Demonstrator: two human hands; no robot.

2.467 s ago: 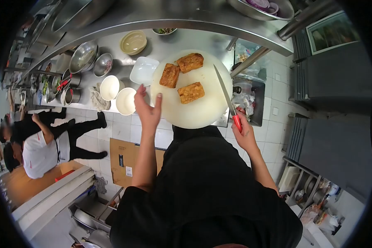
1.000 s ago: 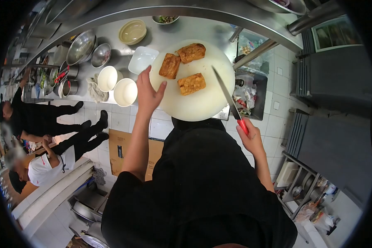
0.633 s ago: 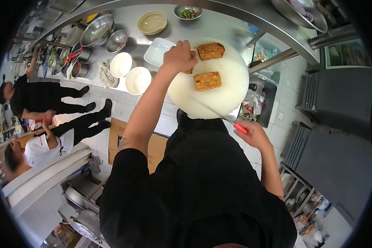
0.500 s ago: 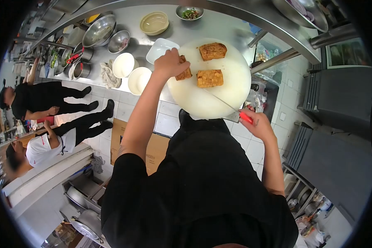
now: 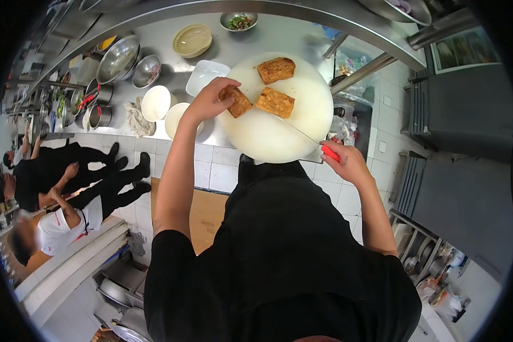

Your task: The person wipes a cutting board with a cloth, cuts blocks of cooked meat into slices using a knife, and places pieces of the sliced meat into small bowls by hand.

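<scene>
My left hand (image 5: 210, 101) is closed round the left end of a golden-brown fried block (image 5: 239, 105), thumb and fingers on it. The block lies at a slant on the left side of a round white cutting board (image 5: 268, 142). Two similar browned blocks sit to its right, a near one (image 5: 276, 102) and a far one (image 5: 276, 70). In my right hand (image 5: 347, 163) is a knife (image 5: 332, 153), gripped by its red handle at the board's right edge. Its thin blade points up-left across the board, the tip close to the near block.
Left of the board stand a white square dish (image 5: 205, 77), white bowls (image 5: 155, 104) and a cloth (image 5: 138, 118). Metal bowls (image 5: 118, 60), a beige bowl (image 5: 191, 41) and a bowl of chopped vegetables (image 5: 239, 22) are farther back. A metal shelf edge (image 5: 268, 7) crosses above. Co-workers (image 5: 62, 222) stand at left.
The left block has turned to a slant and shows more of its top, with my left hand still on it. The near block is also more tilted. The view has shifted slightly.
</scene>
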